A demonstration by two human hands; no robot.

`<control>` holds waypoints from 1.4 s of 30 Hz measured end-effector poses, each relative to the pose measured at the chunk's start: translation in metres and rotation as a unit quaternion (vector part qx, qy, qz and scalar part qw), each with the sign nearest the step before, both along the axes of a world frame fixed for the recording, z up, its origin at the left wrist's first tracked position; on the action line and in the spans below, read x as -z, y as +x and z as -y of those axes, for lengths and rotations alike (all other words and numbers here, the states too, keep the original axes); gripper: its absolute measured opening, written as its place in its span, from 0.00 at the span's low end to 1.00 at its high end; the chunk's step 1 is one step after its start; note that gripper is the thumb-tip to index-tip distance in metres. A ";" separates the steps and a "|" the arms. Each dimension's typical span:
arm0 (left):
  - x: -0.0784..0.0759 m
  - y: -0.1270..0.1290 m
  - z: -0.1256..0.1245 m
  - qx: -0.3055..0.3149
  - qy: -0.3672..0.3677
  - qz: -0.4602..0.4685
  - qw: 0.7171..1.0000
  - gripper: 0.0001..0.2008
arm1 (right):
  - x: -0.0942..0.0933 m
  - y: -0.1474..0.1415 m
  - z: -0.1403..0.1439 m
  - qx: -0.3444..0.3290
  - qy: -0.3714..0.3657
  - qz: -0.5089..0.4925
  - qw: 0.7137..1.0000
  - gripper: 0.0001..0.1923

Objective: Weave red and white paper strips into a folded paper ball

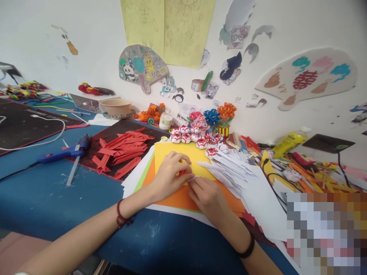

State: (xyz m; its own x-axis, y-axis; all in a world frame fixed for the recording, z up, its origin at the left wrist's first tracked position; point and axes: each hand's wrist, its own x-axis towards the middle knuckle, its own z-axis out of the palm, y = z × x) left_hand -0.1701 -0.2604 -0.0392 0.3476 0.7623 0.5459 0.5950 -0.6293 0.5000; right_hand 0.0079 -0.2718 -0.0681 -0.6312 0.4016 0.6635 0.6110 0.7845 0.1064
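Your left fingers (185, 156) and right fingers (199, 184) cover most of the small red-and-white piece (181, 173) pinched between them, so you can't make out its full shape. Both your forearms (94, 233) run out of the bottom edge. Coarse pixel blocks (327, 233) mask the lower right corner. The top edge crops the yellow wall sheets (143, 23), whose drawings are too faint to tell. Leftward, the glue gun's cord (21, 173) leaves the frame, and the pale bottle's label (165, 123) is too small to read.
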 end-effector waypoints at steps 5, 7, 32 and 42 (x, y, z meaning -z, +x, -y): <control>-0.004 0.001 0.000 0.002 -0.055 0.008 0.998 0.07 | 0.000 0.001 -0.002 -0.022 0.000 0.015 1.000 0.13; -0.004 0.001 0.000 -0.005 -0.058 0.008 0.998 0.07 | 0.000 0.001 -0.002 -0.028 0.002 0.014 1.000 0.14; -0.005 -0.003 -0.004 0.000 -0.074 0.017 0.997 0.07 | -0.007 0.009 -0.002 -0.019 -0.061 -0.003 0.998 0.12; -0.012 -0.017 -0.012 0.113 -0.123 0.107 0.980 0.08 | -0.013 0.027 -0.016 0.101 -0.170 -0.019 0.980 0.15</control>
State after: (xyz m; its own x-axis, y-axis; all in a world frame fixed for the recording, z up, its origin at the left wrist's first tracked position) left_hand -0.1870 -0.2480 -0.0276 0.4193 0.7970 0.4348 0.3191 -0.5777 0.7513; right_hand 0.0346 -0.2561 -0.0551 -0.4934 0.7173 0.4920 0.7553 0.6338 -0.1666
